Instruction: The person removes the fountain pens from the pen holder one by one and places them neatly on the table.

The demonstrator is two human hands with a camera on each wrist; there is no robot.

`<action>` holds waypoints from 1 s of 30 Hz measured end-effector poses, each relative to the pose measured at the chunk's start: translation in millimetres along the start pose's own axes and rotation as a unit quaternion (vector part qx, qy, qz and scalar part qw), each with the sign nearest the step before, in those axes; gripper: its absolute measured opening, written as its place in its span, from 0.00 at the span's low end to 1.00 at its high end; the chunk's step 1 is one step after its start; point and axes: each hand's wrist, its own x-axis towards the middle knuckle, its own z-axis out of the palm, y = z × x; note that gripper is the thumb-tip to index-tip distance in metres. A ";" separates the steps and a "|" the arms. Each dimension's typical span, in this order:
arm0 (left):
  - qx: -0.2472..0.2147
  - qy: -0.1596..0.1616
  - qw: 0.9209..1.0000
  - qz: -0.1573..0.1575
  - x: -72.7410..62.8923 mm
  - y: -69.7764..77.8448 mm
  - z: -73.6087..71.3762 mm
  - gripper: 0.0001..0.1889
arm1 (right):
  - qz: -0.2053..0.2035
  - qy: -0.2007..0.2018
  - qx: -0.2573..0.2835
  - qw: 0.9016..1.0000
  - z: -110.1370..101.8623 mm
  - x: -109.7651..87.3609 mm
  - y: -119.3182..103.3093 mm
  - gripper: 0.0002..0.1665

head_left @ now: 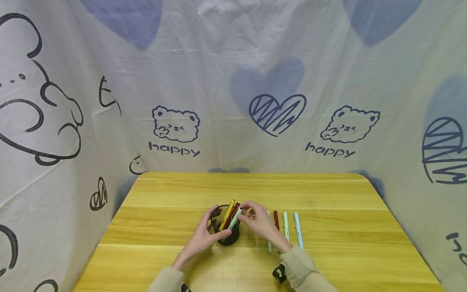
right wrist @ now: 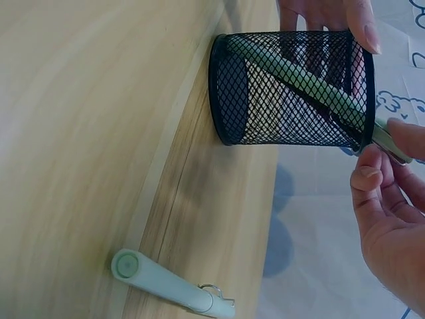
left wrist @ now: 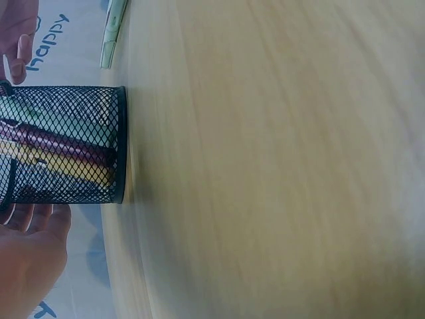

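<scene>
A black mesh pen holder (head_left: 230, 240) stands upright on the table, and my left hand (head_left: 203, 233) holds it from the left, thumb at the near rim and fingers round the far side. Inside lean a yellow pen (head_left: 227, 215), a dark red pen (head_left: 232, 215) and a light green pen (head_left: 235, 218). My right hand (head_left: 260, 222) pinches the top end of that green pen between thumb and fingers, just above the rim. In the right wrist view its barrel (right wrist: 299, 76) slants down through the mesh towards the base.
Right of the holder, several pens lie side by side on the wooden table (head_left: 339, 227): a pale green pen (head_left: 269, 245) partly behind my right hand, a dark red pen (head_left: 275, 219), another green pen (head_left: 286, 225) and a light blue pen (head_left: 298, 230). A printed cloth (head_left: 219, 146) hangs around the table.
</scene>
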 end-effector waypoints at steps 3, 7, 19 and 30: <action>-0.001 -0.001 1.000 0.001 -0.3 0.4 -0.3 0.46 | 0.011 -0.015 -0.005 1.000 0.0 0.4 -0.4 0.16; -0.001 -0.001 1.000 0.000 -1.0 0.6 -0.3 0.46 | 0.015 -0.027 -0.004 1.000 -0.7 -0.3 -0.8 0.17; 0.001 0.000 1.000 0.001 -1.0 0.5 -0.3 0.46 | -0.014 -0.014 0.015 1.000 -1.2 -3.9 -2.4 0.15; 0.004 0.000 1.000 -0.001 -0.5 0.4 -0.8 0.47 | -0.001 0.028 0.078 0.997 -8.3 -9.1 -12.9 0.13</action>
